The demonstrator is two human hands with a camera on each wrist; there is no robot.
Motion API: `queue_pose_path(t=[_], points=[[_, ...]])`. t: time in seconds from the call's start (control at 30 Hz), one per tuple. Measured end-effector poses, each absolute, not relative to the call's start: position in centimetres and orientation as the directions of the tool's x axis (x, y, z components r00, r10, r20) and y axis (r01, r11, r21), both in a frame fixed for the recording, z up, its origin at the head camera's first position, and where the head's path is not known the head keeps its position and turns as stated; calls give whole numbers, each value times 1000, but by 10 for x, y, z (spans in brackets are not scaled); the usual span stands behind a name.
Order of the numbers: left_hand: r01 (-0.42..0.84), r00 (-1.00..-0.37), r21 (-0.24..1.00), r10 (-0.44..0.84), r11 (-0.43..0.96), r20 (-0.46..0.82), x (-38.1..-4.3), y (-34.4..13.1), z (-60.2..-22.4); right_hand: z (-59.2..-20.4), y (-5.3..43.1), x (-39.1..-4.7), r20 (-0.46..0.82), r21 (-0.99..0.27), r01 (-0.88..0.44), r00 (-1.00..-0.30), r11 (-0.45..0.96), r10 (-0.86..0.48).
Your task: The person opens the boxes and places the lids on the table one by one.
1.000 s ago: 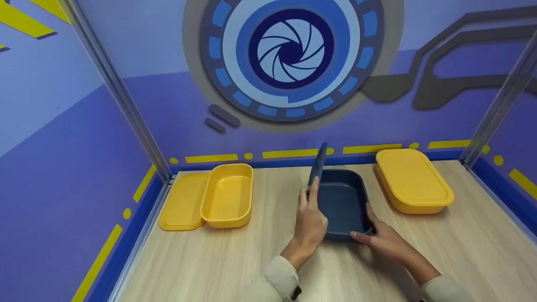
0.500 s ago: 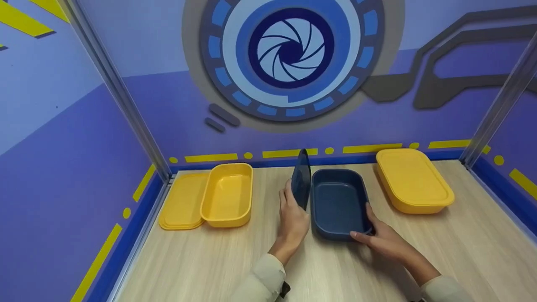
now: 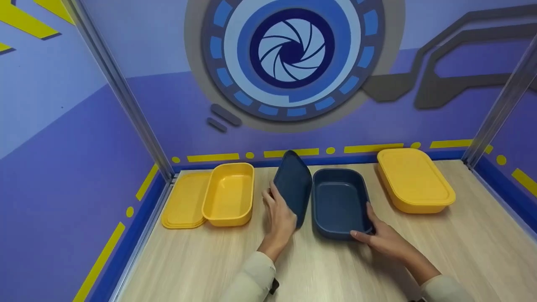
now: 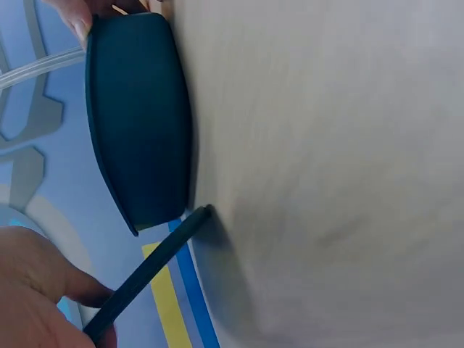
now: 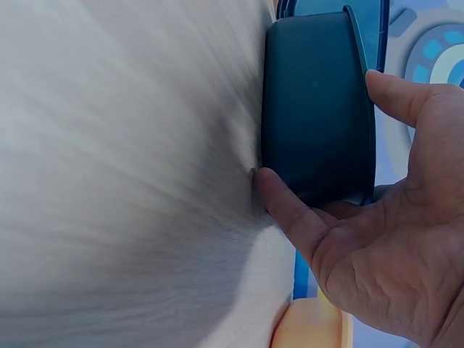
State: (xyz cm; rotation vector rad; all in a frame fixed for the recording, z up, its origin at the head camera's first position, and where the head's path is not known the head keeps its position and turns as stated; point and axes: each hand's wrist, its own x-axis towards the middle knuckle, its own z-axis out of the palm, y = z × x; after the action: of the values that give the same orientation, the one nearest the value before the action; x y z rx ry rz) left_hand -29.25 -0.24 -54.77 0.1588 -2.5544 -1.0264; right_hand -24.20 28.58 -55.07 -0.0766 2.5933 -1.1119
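A dark blue lid leans tilted in my left hand, which grips its left edge between thumb and fingers. In the left wrist view the lid appears edge-on, its lower edge at or near the tabletop. Just right of it stands the matching dark blue lunch box, uncovered, with nothing inside. My right hand holds the box's near right corner. In the right wrist view the thumb lies on the rim of the box and a finger touches low on its side.
On the left, an uncovered yellow box overlaps the edge of a yellow lid lying flat. A lidded yellow box stands at the right. Printed panels wall in the back and sides of the wooden table.
My left hand has carried the dark blue lid leftward from beside the box's left rim and tipped it over to the left. My right hand and the box have stayed put.
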Motion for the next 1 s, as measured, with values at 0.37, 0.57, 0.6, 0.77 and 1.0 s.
queue_pose_path(t=[0.37, 0.57, 0.6, 0.77, 1.0], points=[[-34, -958, 450, -157, 892, 239, -287, -14, -555, -550, 286, -242, -245, -719, 48, -951, 693, -188], [-99, -978, 361, -157, 927, 137, -288, -20, -556, -550, 287, -241, -240, -717, 43, -953, 696, -188], [-110, -979, 350, -162, 930, 123, -288, -21, -556, -550, 287, -241, -242, -716, 45, -952, 697, -187], [-136, -983, 309, -167, 941, 75, -289, -27, -561, -551, 287, -242, -257, -717, 59, -948, 695, -186], [-137, -988, 345, -151, 928, 13, -287, -35, -569, -553, 286, -243, -269, -704, 68, -947, 707, -176]])
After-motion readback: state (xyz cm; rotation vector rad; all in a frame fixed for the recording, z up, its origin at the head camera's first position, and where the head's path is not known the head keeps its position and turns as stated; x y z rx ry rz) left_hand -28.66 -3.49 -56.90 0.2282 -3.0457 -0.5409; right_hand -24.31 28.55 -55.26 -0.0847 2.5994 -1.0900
